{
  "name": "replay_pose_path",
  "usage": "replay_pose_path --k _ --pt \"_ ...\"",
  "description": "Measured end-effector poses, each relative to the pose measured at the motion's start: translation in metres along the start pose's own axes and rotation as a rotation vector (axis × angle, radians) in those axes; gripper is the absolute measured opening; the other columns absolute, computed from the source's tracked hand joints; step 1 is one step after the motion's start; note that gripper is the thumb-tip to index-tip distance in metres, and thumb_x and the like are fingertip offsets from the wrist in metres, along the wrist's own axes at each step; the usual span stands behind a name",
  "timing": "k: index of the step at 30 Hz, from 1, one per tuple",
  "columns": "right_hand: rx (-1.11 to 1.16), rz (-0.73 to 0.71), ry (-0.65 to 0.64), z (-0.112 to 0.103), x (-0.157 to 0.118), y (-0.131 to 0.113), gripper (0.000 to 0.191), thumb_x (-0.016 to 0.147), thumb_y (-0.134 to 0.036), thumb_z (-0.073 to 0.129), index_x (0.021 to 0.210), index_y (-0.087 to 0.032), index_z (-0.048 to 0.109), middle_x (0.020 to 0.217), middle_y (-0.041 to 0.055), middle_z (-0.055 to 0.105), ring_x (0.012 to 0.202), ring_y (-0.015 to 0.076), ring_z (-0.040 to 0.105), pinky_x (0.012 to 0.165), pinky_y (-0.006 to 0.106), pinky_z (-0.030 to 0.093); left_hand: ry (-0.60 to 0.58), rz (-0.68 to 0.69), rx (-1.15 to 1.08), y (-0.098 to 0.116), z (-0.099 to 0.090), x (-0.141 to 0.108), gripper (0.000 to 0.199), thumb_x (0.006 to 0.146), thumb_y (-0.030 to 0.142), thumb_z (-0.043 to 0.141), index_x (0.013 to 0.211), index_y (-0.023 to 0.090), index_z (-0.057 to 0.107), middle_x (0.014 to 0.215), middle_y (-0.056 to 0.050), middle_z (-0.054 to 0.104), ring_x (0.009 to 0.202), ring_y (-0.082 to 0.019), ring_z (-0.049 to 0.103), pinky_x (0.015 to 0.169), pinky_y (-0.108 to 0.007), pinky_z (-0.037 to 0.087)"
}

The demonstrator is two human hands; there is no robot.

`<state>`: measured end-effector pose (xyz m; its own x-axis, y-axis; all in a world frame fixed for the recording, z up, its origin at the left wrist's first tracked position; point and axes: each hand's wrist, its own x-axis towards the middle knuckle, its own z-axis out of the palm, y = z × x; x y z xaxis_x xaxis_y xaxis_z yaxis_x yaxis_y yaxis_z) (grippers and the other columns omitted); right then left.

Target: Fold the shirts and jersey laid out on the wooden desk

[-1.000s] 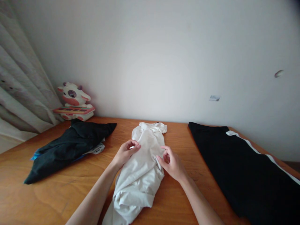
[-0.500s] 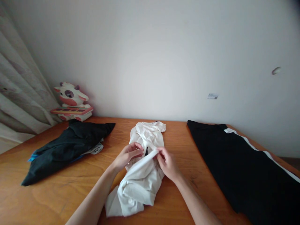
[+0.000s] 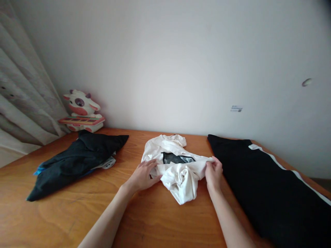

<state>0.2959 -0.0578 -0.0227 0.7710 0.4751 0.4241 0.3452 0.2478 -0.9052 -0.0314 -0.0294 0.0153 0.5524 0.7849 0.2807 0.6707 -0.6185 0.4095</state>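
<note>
A crumpled white shirt [image 3: 182,179] lies on the table in front of me, with a dark printed patch [image 3: 176,158] showing in its middle. My right hand [image 3: 214,171] pinches one edge of the cloth and draws it out to the right. At the shirt's left side, my left hand [image 3: 144,175] has its fingers and thumb around the fabric. Between both hands the edge runs fairly straight, and the nearer part hangs in a bunched heap below it.
Black trousers [image 3: 258,186] with a white side stripe lie along the right of the wooden table [image 3: 155,220]. On the left is a folded dark garment [image 3: 77,158] with blue and white bits beneath. A cow-shaped toy keyboard [image 3: 82,112] stands by the curtain [image 3: 23,89] and wall.
My right hand has moved to the right, pulling the shirt's edge sideways and uncovering the dark patch. The near end of the shirt has drawn up into a bunch. My left hand has shifted slightly nearer me.
</note>
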Motion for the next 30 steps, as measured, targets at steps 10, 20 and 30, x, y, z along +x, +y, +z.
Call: replay_pose_path --k 10,20,30 --pt "-0.364 -0.561 -0.947 0.004 -0.044 -0.052 0.047 0.083 -0.059 0.070 0.116 -0.027 0.067 0.112 0.0083 0.071 0.108 0.0299 0.064 0.096 0.046 0.046 0.008 0.062 0.081 -0.017 0.006 -0.003 0.043 0.086 0.042 0.066 0.123 0.021 0.064 0.145 -0.017 0.057 0.132 -0.033 0.056 0.113 -0.052 0.040" --pt "-0.016 -0.214 -0.545 0.008 -0.030 -0.052 0.037 0.094 -0.058 0.053 0.086 -0.023 0.062 0.078 0.0021 0.066 0.077 0.0207 0.061 0.072 0.030 0.047 0.046 0.094 -0.010 -0.004 0.000 0.000 0.013 0.091 0.029 0.060 0.102 0.024 0.065 0.127 -0.009 0.068 0.121 -0.027 0.061 0.109 -0.047 0.044" --pt "0.143 0.208 0.146 -0.001 0.006 -0.020 0.042 0.082 -0.062 0.055 0.091 -0.021 0.060 0.086 0.0015 0.067 0.083 0.0211 0.062 0.073 0.032 0.048 0.573 -0.314 0.136 -0.036 -0.008 0.006 0.018 0.095 0.032 0.051 0.097 0.021 0.065 0.106 -0.012 0.065 0.104 -0.031 0.061 0.093 -0.048 0.051"
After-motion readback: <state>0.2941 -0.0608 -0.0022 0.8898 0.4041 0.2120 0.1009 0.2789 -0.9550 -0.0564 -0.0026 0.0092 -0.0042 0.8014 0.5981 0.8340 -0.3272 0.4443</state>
